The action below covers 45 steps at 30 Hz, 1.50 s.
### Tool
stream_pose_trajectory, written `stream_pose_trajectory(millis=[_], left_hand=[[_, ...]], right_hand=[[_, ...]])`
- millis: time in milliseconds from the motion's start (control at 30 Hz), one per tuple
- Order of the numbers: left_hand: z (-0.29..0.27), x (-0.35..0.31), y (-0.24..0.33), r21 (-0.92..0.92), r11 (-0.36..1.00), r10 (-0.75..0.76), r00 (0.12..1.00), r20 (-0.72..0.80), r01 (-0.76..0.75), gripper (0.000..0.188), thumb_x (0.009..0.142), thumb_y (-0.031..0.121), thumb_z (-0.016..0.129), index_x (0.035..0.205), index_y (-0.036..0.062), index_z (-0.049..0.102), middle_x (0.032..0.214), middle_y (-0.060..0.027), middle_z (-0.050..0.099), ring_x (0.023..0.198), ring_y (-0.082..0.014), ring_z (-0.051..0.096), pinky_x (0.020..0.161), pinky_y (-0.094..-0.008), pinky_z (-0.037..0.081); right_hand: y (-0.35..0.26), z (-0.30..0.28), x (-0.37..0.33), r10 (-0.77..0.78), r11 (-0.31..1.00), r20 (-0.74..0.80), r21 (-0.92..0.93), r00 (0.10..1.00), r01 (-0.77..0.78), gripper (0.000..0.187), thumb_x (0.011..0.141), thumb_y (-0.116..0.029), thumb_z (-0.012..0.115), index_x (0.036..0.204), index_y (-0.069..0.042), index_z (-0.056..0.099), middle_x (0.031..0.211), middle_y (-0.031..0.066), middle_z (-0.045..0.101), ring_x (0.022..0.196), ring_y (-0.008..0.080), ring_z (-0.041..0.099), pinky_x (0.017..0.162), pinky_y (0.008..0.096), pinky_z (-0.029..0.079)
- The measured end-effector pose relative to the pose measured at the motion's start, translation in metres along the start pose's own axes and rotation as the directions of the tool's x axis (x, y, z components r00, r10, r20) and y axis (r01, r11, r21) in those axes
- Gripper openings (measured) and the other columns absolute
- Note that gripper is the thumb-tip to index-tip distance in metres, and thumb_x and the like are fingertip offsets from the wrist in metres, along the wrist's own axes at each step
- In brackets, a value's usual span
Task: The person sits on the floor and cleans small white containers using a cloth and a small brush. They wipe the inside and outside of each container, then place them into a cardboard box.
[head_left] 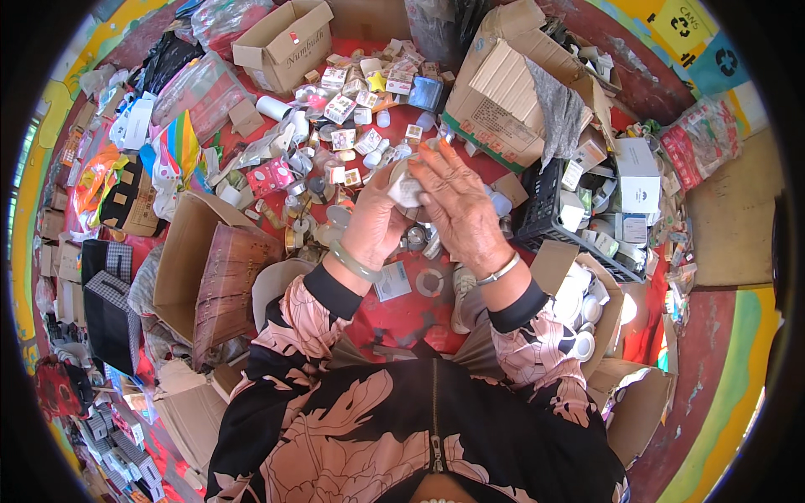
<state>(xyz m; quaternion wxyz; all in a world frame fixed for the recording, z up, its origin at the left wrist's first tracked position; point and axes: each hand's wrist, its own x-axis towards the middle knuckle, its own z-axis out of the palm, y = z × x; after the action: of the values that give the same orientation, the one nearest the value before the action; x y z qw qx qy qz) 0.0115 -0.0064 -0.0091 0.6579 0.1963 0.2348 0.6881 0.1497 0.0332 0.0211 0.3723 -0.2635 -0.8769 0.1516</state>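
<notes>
Floor [381, 323] is red and scuffed, bare mainly in front of the person and covered beyond by a heap of small printed cartons [340, 109]. Open corrugated boxes [289, 46] surround the work area. Black plastic crate [537, 220], loaded with cartons, stands at right, near a white carton [637, 176]. Yellow recycling sign [683, 29] is at upper right. Small white object [406, 191] is located between the hands, above the heap. Left hand [375, 220] is partly curled, holding it; right hand [464, 210] lies against it, fingers nearly straight; whether it grips cannot be determined.
</notes>
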Motion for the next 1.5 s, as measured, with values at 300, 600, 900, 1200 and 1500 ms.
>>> stream_pose_trajectory(millis=[300,600,900,1200,1500], left_hand=[[-0.001,0.002,0.029,-0.161,0.987,0.012,1.0,0.027,-0.007,0.047,0.08,0.014,0.06,0.123,0.001,0.047,0.117,-0.0115,0.056,0.109,-0.0253,0.055,0.094,-0.0424,0.045],[0.001,0.001,0.012,-0.175,0.982,-0.065,0.998,0.012,0.066,0.056,0.076,0.016,0.062,0.128,0.0025,0.043,0.123,-0.0106,0.052,0.115,-0.0253,0.05,0.099,-0.0425,0.039],[0.011,-0.004,0.018,-0.05,0.992,0.123,0.99,0.065,-0.12,0.067,0.073,0.018,0.064,0.131,-0.0014,0.037,0.123,-0.0126,0.05,0.116,-0.0252,0.049,0.099,-0.0414,0.039],[0.015,-0.007,0.013,0.05,0.992,0.106,0.976,0.191,-0.117,0.084,0.063,0.012,0.073,0.135,0.0014,0.031,0.127,-0.014,0.046,0.118,-0.0275,0.047,0.1,-0.0405,0.04],[0.019,-0.009,0.02,-0.008,0.999,0.045,0.981,0.188,-0.044,0.089,0.058,0.005,0.076,0.135,0.0015,0.03,0.126,-0.0125,0.046,0.116,-0.0267,0.05,0.097,-0.0394,0.042]], right_hand=[[0.043,-0.012,-0.006,0.344,0.938,-0.341,0.082,0.875,-0.336,0.026,0.075,0.006,0.061,0.097,-0.005,0.068,0.103,0.0113,0.061,0.088,0.0197,0.062,0.078,0.0271,0.051],[0.017,-0.009,0.009,0.282,0.9,-0.225,0.398,0.933,-0.176,0.055,0.08,0.009,0.047,0.132,-0.01,0.047,0.139,0.0124,0.041,0.127,0.0266,0.039,0.101,0.0323,0.034],[-0.019,-0.011,0.003,0.152,0.949,-0.133,-0.257,0.979,-0.183,0.036,0.073,0.004,0.053,0.108,0.0,0.061,0.115,0.0231,0.049,0.103,0.0384,0.049,0.086,0.0392,0.043],[-0.002,-0.023,0.004,0.103,0.99,-0.334,-0.052,0.937,-0.127,0.038,0.062,0.009,0.062,0.098,-0.004,0.066,0.091,0.0149,0.052,0.081,0.0307,0.051,0.068,0.0362,0.045],[-0.008,-0.027,0.004,0.619,0.637,-0.239,0.71,0.748,-0.3,0.035,0.069,0.013,0.061,0.1,-0.003,0.064,0.093,0.0045,0.059,0.079,0.0104,0.057,0.071,0.0237,0.047]])
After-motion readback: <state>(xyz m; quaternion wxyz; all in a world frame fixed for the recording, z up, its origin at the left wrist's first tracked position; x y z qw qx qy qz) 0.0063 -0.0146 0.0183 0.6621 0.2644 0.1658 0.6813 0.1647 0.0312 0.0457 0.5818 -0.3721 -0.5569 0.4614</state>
